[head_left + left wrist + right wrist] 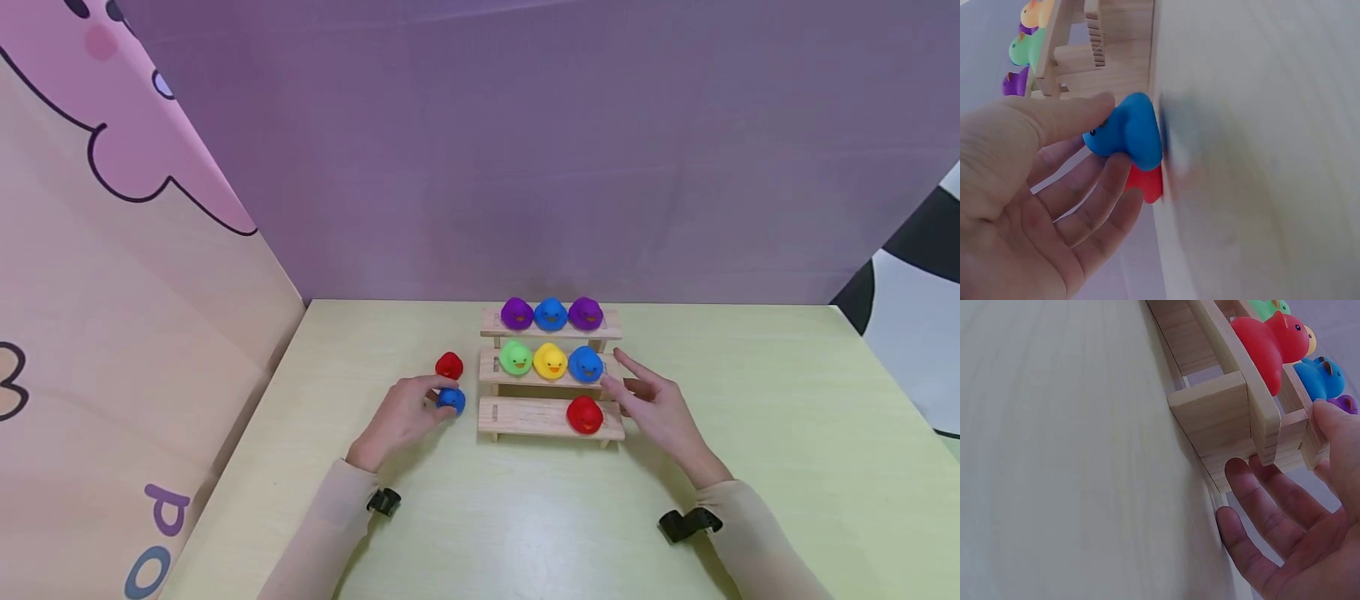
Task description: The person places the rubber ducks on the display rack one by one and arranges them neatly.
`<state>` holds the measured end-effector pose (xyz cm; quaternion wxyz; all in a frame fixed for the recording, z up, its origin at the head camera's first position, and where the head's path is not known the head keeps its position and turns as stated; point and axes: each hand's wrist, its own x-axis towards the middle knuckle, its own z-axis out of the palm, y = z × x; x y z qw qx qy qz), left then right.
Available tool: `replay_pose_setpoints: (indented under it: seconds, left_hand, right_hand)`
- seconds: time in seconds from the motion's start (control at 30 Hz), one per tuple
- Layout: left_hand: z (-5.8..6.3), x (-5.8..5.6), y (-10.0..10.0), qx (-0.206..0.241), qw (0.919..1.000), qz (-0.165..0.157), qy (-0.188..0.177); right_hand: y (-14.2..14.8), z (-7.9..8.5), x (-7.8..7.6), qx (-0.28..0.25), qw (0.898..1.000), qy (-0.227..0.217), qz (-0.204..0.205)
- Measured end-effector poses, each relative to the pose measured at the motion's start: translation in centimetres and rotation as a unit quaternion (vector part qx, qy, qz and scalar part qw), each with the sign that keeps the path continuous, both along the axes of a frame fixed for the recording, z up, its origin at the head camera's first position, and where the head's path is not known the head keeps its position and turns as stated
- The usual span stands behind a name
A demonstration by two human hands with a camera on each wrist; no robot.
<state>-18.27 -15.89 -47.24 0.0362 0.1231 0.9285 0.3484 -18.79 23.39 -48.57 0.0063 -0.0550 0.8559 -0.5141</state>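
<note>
My left hand (405, 414) pinches a blue rubber duck (1132, 131) between thumb and fingers, close over the table. Just behind it on the table sits a red rubber duck (448, 365). A three-tier wooden rack (525, 410) stands to the right. On its top tier are a purple duck (517, 314), a blue one and another purple one. Green, yellow and blue ducks (585, 364) line the middle tier; a red duck (584, 415) sits at the bottom tier's right end. My right hand (660, 417) is at the rack's right side, fingers loosely spread, thumb by the middle tier's end.
The pale wooden table (510, 517) extends around the rack on all sides. Behind it rises a purple cloth wall (570, 167), close to the rack's top tier. A printed pink panel (135, 317) borders the left edge.
</note>
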Motion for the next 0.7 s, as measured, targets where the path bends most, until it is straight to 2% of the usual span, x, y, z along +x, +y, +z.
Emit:
replay_pose_setpoints:
  seconds: [0.27,0.43,0.7]
  left_hand:
    - [0.9,0.6,0.0,0.012,0.9999,0.006,0.004]
    - [1.4,1.0,0.2,0.011,0.9997,0.008,0.02]
    - [3.0,2.0,1.0,0.026,0.998,-0.002,0.058]
  right_hand:
    - [0.0,-0.1,-0.1,0.003,1.0,-0.005,-0.004]
    - [-0.1,-0.1,-0.1,0.001,1.0,-0.006,-0.004]
    - [-0.1,0.0,-0.1,-0.001,1.0,-0.012,-0.005]
